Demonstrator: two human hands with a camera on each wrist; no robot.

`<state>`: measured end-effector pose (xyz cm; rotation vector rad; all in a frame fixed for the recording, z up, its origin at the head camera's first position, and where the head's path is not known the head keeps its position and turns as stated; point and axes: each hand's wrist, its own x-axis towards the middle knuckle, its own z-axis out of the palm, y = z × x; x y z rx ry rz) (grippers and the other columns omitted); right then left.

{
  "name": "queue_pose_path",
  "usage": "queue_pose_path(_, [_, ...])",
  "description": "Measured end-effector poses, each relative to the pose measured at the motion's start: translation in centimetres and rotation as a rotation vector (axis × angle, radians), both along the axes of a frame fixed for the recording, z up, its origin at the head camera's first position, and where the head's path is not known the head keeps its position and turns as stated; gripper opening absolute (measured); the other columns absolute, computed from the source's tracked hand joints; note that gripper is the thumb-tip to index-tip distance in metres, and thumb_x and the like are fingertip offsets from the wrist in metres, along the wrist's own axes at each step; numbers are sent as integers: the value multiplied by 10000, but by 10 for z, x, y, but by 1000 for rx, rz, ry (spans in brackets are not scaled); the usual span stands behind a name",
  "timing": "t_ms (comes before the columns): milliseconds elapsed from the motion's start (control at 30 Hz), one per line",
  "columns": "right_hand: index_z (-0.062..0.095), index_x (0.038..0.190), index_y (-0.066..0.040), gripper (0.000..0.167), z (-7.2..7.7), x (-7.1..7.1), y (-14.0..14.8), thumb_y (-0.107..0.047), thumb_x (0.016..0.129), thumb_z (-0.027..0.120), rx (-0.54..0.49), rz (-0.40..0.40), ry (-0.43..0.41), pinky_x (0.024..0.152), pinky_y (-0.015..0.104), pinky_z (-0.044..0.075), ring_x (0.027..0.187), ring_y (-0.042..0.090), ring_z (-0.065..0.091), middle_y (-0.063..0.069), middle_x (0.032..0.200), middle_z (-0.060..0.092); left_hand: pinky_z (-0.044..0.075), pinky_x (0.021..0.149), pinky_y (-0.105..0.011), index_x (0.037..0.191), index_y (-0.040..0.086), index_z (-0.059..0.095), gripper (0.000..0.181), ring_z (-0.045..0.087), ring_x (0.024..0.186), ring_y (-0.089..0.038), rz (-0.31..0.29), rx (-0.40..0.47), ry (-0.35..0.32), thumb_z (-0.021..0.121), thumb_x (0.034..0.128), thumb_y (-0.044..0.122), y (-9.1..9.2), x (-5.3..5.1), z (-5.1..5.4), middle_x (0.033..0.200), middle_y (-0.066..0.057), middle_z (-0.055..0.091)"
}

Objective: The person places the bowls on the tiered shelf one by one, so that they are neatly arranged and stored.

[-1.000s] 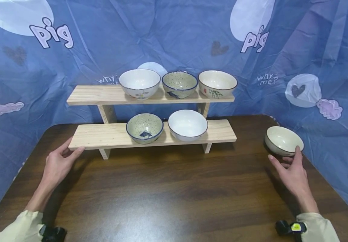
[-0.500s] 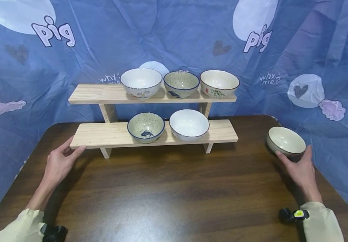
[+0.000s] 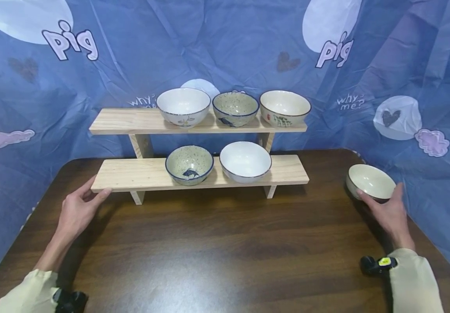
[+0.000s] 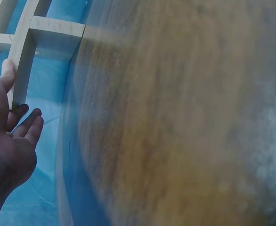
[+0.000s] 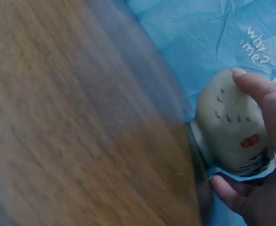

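At the right side of the table, a small cream bowl (image 3: pixel 370 181) is held by my right hand (image 3: pixel 391 217), thumb on its near side and fingers round its right. The right wrist view shows black and red marks on the outside of this bowl (image 5: pixel 232 120); whether its foot touches the table I cannot tell. My left hand (image 3: pixel 76 213) grips the left end of the two-tier wooden shelf (image 3: pixel 131 174), thumb at the front of the lower board. On that board sit a speckled blue-rimmed bowl (image 3: pixel 190 164) with a fish and a white bowl (image 3: pixel 245 161).
Along the upper board stand a white bowl (image 3: pixel 183 106), a speckled bowl (image 3: pixel 236 108) and a cream bowl with a plant pattern (image 3: pixel 285 106). The dark wooden table (image 3: pixel 217 243) spreads out in front. A blue printed cloth (image 3: pixel 225 43) hangs behind and at the sides.
My right hand has shifted from the bowl's near rim to a grip with the thumb in front and the fingers at its right. The left hand keeps its hold on the shelf.
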<state>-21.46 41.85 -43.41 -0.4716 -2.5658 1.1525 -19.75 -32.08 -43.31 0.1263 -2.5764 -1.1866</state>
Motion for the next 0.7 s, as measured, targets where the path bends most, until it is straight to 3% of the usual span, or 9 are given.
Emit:
queue_pose_path(333, [-90, 1627, 13, 1165, -7, -8, -3, -419, 923, 732, -9, -29, 19, 1203, 556, 169, 1489, 514, 207, 418, 1603, 168, 387, 716, -54, 1551, -6, 433, 685, 623, 1156, -479, 2, -15, 8, 672, 1023, 360, 0, 0, 0, 1299, -324, 614])
queue_pose_path(700, [-102, 1606, 44, 1201, -9, -6, -5, -493, 918, 724, 45, -80, -10, 1205, 562, 156, 1496, 531, 174, 423, 1605, 129, 373, 720, -68, 1566, 12, 415, 702, 605, 1194, -504, 6, -3, -7, 668, 1024, 380, 0, 1, 1, 1332, -324, 593])
